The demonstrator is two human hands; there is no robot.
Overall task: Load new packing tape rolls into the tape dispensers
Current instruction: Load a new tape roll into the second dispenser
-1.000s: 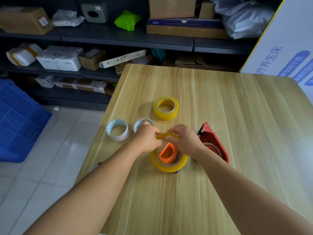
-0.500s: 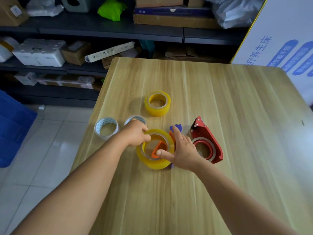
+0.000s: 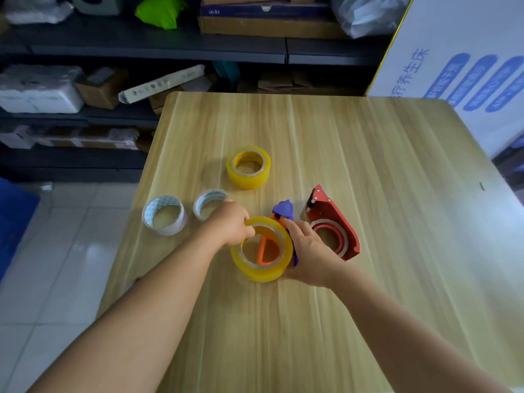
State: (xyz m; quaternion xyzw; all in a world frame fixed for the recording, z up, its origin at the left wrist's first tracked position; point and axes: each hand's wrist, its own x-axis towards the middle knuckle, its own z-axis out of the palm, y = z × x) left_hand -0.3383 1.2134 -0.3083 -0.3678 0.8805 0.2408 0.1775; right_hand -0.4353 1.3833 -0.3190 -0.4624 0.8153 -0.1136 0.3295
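Wooden desk (image 3: 368, 194) fills most of the view, dark shelving (image 3: 170, 49) with boxes behind it, white printed board (image 3: 465, 63) at far right, tiled floor (image 3: 56, 279) at left. Red tape dispenser (image 3: 336, 226) lies flat on the desk right of centre, with a roll core seated in it. Large yellow tape roll (image 3: 262, 258) sits near desk centre, over the orange hub of an orange-and-purple tape dispenser (image 3: 283, 212) whose purple tip sticks out beyond the roll's far side. Second yellow tape roll (image 3: 248, 167) stands apart, farther back on the desk. Two white-cored rolls at left: one (image 3: 164, 215) near the desk edge, the other (image 3: 208, 205) just beside it, partly behind the left hand. Left hand (image 3: 229, 225) grips the big yellow roll's far-left rim, fingers curled over the edge, thumb inside the ring. Right hand (image 3: 307, 251) wraps the roll's right side and the dispenser body under it, fingers curled round, touching the roll wall; it lies just beside the red dispenser.
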